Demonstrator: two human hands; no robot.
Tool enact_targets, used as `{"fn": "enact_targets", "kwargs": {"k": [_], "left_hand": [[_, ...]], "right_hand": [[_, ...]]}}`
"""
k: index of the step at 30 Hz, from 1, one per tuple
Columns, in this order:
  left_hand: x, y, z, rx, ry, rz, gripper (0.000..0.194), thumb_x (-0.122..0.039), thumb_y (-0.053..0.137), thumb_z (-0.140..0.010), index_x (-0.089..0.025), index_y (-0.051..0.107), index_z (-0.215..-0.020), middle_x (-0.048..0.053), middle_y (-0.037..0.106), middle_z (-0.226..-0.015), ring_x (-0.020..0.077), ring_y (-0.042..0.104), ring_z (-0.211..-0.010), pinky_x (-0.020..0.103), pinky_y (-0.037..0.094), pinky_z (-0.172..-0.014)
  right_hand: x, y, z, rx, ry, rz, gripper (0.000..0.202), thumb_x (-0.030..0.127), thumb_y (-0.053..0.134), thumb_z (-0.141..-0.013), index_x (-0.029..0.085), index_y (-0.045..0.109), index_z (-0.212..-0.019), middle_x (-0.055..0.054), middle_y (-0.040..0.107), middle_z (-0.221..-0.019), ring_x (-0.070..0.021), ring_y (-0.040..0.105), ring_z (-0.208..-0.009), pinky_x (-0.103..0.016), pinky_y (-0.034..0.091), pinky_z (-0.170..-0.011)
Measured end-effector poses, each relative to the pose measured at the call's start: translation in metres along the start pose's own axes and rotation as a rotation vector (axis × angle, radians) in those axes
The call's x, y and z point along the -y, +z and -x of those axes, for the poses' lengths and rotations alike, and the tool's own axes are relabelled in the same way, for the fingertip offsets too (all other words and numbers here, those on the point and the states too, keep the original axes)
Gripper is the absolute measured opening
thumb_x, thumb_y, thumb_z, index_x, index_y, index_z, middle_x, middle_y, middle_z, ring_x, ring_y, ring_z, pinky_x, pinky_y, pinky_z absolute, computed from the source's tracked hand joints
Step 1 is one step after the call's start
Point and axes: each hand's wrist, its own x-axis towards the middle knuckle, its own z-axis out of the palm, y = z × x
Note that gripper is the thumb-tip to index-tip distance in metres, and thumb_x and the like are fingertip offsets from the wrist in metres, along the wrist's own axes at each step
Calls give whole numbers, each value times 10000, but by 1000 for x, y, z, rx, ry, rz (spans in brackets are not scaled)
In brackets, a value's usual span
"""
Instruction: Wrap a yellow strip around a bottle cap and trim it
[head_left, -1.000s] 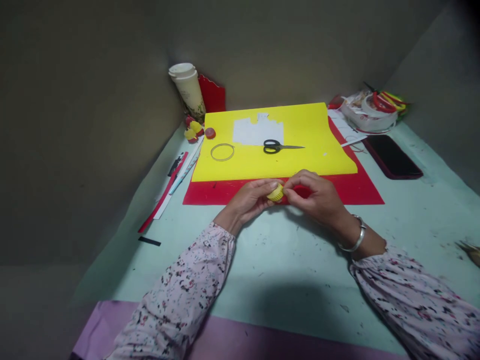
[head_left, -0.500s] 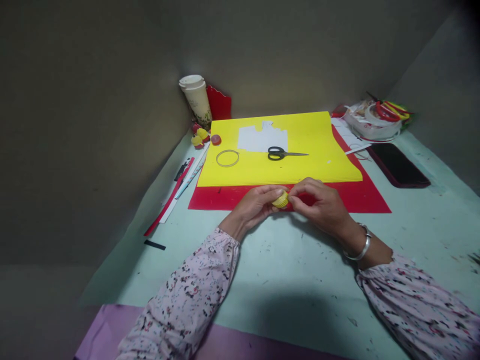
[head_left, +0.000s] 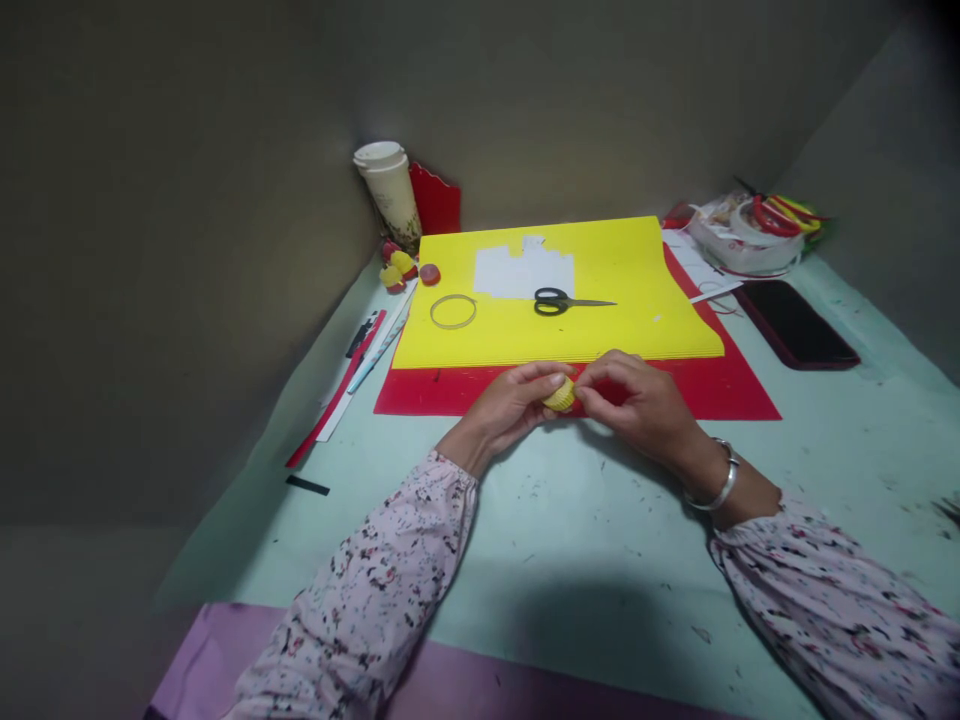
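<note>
Fingers of the left hand [head_left: 510,405] clamp a ridged yellow piece [head_left: 558,396] above the front edge of a red sheet [head_left: 720,392], while the right hand [head_left: 637,405] has its fingertips together against the piece's three-o'clock side. That suggests fine edge work, calling for a steady hold and a light pinch to spare the ridges. From the piece, scissors [head_left: 551,302] lie at twelve, a thin ring [head_left: 453,327] at ten and a phone [head_left: 799,325] between two and three.
</note>
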Motion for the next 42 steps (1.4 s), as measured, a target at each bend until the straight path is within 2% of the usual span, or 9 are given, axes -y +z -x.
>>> {"fn": "enact_targets", "kwargs": {"k": [10, 17, 26, 33, 42], "left_hand": [[3, 0, 0, 20, -5, -37, 234, -237, 798, -781, -99, 739, -961, 89, 672, -900, 129, 597, -763, 249, 434, -669], [2, 0, 2, 87, 4, -81, 304, -263, 810, -789, -109, 755, -1045, 113, 693, -996, 150, 613, -853, 289, 439, -786], [2, 1, 2, 68, -7, -49, 316, -231, 835, -760, -104, 759, -1039, 112, 698, -983, 139, 610, -826, 297, 413, -774], [-2, 6, 5, 83, -23, -31, 333, -216, 861, -728, -102, 755, -1022, 92, 694, -985, 151, 629, -880, 321, 441, -870], [-1, 3, 3, 111, -25, -46, 270, -206, 827, -758, -102, 754, -995, 83, 682, -934, 136, 605, -835, 290, 443, -817]], "right_hand": [[-1, 1, 1, 12, 18, 16, 74, 184, 623, -872, 226, 647, -816, -22, 698, -801, -185, 633, -741, -356, 464, -726], [2, 1, 0, 19, 5, 35, 85, 184, 609, -873, 238, 643, -817, -23, 698, -794, -191, 633, -746, -364, 464, -729], [1, 1, 0, 18, -19, 73, 83, 185, 605, -880, 243, 636, -829, -29, 703, -798, -198, 639, -745, -371, 461, -721], [1, 1, -1, 7, -32, 55, 76, 186, 618, -873, 234, 642, -819, -24, 703, -788, -193, 642, -746, -365, 460, -726], [2, 3, 0, 4, -26, 62, 79, 188, 618, -880, 240, 639, -824, -25, 704, -793, -196, 646, -747, -369, 466, -721]]}}
